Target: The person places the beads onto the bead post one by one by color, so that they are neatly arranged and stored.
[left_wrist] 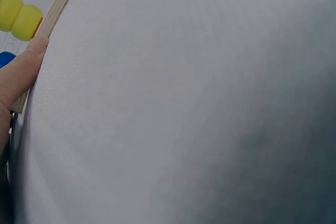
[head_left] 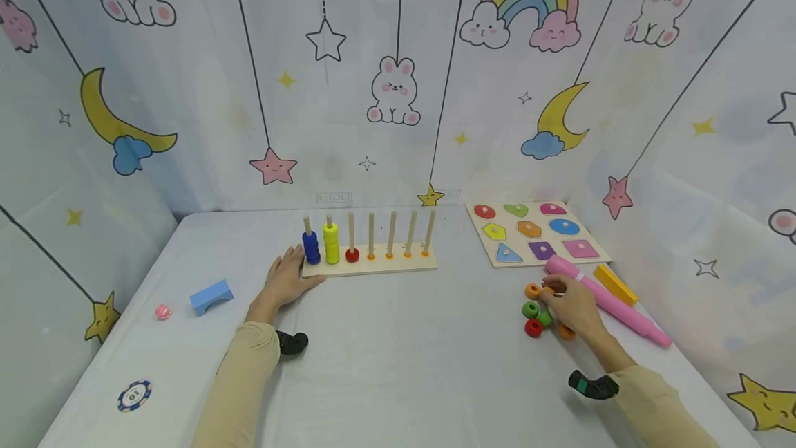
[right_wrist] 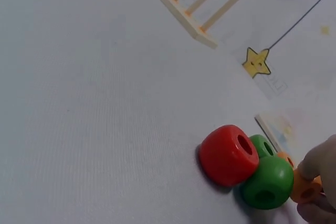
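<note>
Left hand flat on the counter, fingers straight, fingertips pressed against the end of the wooden peg rack right by the blue rings. Grip loose, nothing held. Right hand over by the loose rings near the shape puzzle, fingers curled and pinching an orange ring. Red ring and two green rings lying just beside it, touching each other. Yellow rings on the second peg, single red ring on the third. Pink tube right behind the right hand.
</note>
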`<state>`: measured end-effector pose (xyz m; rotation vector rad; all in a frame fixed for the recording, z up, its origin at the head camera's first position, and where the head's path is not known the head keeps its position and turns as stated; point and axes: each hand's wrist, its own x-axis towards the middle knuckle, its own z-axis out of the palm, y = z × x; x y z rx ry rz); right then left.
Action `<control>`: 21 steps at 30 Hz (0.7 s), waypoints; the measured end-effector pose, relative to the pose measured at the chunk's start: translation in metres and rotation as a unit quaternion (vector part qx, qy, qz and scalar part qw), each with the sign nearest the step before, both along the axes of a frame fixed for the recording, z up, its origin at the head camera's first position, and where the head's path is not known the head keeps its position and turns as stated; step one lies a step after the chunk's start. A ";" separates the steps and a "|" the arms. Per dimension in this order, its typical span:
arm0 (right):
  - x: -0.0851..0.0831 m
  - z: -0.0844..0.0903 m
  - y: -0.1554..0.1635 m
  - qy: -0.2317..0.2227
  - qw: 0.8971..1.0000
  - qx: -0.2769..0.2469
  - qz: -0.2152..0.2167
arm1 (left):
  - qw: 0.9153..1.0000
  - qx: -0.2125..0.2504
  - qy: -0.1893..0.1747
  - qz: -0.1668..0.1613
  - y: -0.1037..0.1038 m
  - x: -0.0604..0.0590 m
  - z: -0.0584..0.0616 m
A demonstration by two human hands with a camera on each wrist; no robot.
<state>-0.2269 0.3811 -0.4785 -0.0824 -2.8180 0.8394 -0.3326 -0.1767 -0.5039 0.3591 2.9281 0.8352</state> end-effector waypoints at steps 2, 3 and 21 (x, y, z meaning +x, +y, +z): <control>-0.002 0.001 -0.002 0.012 1.000 -0.007 -0.005 | 1.000 -0.001 0.002 -0.001 0.000 0.000 -0.001; -0.003 0.002 -0.004 0.019 1.000 -0.012 -0.007 | 1.000 -0.001 0.003 -0.001 0.000 -0.001 -0.001; -0.037 0.026 -0.046 0.126 0.986 -0.074 0.076 | 1.000 -0.003 -0.007 0.000 0.000 -0.002 0.001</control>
